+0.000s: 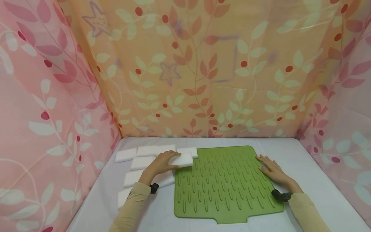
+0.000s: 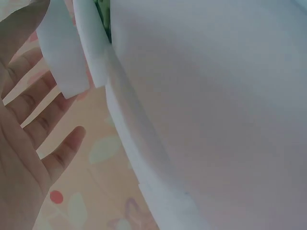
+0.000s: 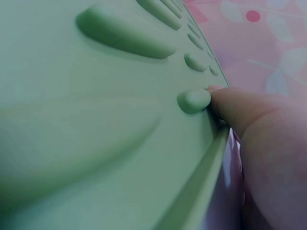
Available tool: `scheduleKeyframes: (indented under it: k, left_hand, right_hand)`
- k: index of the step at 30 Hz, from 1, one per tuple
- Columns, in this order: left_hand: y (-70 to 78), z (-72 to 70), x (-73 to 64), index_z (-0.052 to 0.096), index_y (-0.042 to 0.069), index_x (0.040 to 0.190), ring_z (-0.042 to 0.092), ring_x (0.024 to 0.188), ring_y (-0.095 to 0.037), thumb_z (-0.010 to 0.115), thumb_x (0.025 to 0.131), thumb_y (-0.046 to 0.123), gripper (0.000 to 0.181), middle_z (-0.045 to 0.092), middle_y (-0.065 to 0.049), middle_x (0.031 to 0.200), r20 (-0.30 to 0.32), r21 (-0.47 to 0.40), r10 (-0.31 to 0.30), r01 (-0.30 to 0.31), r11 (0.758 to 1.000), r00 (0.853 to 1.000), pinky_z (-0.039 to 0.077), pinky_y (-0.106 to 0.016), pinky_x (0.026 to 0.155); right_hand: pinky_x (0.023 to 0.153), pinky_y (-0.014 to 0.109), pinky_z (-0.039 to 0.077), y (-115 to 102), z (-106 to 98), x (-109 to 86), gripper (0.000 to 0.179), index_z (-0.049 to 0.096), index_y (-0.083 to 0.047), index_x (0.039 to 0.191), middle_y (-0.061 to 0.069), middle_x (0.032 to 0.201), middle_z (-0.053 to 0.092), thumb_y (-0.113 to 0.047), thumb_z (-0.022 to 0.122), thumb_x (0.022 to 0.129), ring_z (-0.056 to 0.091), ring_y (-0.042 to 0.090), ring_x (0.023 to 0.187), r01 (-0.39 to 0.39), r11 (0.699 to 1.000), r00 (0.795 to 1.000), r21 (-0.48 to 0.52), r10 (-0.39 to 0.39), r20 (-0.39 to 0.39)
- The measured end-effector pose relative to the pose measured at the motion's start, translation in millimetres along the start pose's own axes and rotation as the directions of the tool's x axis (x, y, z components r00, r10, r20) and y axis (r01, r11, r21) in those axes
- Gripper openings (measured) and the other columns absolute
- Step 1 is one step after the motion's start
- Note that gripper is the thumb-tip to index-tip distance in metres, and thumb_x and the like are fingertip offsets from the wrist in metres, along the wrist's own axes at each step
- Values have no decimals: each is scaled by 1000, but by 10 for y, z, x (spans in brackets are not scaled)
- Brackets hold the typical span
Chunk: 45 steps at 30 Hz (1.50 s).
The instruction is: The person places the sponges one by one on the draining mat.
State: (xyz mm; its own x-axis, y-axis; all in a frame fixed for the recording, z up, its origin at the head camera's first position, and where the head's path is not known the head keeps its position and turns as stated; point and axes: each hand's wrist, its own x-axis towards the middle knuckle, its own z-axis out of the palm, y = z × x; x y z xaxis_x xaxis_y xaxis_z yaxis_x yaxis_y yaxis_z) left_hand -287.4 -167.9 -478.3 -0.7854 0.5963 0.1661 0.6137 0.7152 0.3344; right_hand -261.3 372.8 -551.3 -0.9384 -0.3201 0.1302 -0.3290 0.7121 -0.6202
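My left hand [image 1: 163, 162] pinches a white sponge block [image 1: 185, 160] between thumb and fingers, over the upper left corner of a green ridged mat [image 1: 223, 183]. In the left wrist view, that sponge [image 2: 62, 52] shows between the thumb and the fingers, which are spread. Another white sponge [image 1: 189, 152] lies just behind it, overlapping the mat's upper left edge. My right hand [image 1: 273, 172] rests along the mat's right edge with fingers extended. The right wrist view shows its thumb [image 3: 249, 108] at the edge of the mat [image 3: 120, 81].
Left of the mat, several more white sponges lie in loose rows, among them one at the far left [image 1: 126, 155] and one nearer [image 1: 133, 178], some partly behind the left arm. A white-covered table [image 1: 232, 141] carries everything. Patterned curtains [image 1: 203, 64] close off the back and both sides.
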Motion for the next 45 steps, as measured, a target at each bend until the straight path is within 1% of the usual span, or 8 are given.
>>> scheduleKeyframes:
  k: [4, 9, 13, 15, 18, 24, 37, 45]
  left_hand:
    - [53, 62, 48, 49, 19, 134, 46, 123, -30, 63, 83, 47, 60, 51, -8, 133, 19, 24, 15, -15, 1000, 1000, 37, -47, 100]
    - [115, 110, 90, 51, 17, 133, 46, 124, -30, 66, 81, 46, 61, 52, -6, 133, 29, 12, 32, -32, 999, 999, 37, -47, 101]
    - [123, 154, 122, 51, 17, 132, 49, 120, -27, 67, 80, 46, 62, 53, -4, 131, 31, 25, 41, -41, 999, 999, 39, -44, 99]
    - [117, 176, 135, 51, 19, 133, 49, 121, -26, 65, 81, 48, 62, 53, -3, 131, 38, 45, 41, -43, 998, 998, 40, -43, 99]
    - [113, 199, 142, 50, 18, 133, 49, 120, -26, 65, 81, 48, 61, 53, -3, 131, 44, 47, 43, -46, 998, 998, 40, -43, 98]
    - [114, 215, 138, 50, 19, 133, 49, 120, -26, 67, 80, 45, 62, 52, -3, 132, 53, 31, 21, -22, 999, 998, 40, -43, 99]
    - [104, 274, 148, 51, 20, 133, 49, 120, -25, 67, 79, 48, 63, 53, -3, 131, 33, 47, 7, -9, 999, 999, 40, -42, 99]
    - [119, 288, 139, 51, 21, 133, 47, 121, -25, 67, 79, 48, 63, 52, -3, 131, 34, 50, -24, 22, 999, 999, 40, -41, 99]
  right_hand:
    - [104, 64, -7, 15, 4, 1, 56, 31, -7, 144, 29, 148, 17, -27, 50, 96, 4, 51, 135, 6, 1000, 1000, -7, -6, -7]
    - [105, 63, -7, 26, 11, 0, 56, 31, -8, 144, 29, 148, 17, -27, 50, 96, 4, 50, 136, 12, 1000, 1000, -3, -12, -12]
    - [105, 62, -8, 29, 16, -2, 56, 30, -9, 145, 29, 149, 16, -27, 50, 96, 3, 50, 136, 11, 1000, 1000, 7, -11, -8]
    - [105, 62, -8, 25, 16, -2, 56, 30, -9, 145, 29, 149, 16, -28, 50, 96, 3, 50, 136, 10, 1000, 1000, 9, -9, -7]
    - [105, 63, -7, 24, 25, -2, 56, 30, -7, 144, 29, 148, 16, -27, 50, 95, 4, 51, 135, 11, 1000, 1000, 0, -11, -8]
    - [104, 64, -6, 20, 26, 7, 56, 30, -6, 144, 30, 148, 16, -26, 50, 96, 5, 52, 135, 13, 1000, 1000, -21, -13, -14]
    - [105, 64, -6, -2, 10, -2, 55, 31, -4, 144, 31, 147, 17, -25, 50, 96, 6, 52, 135, 25, 999, 999, -22, -25, -24]
    - [104, 64, -5, 16, 27, 13, 55, 32, -5, 143, 30, 147, 18, -25, 50, 96, 7, 53, 134, 22, 999, 999, -30, -23, -22]
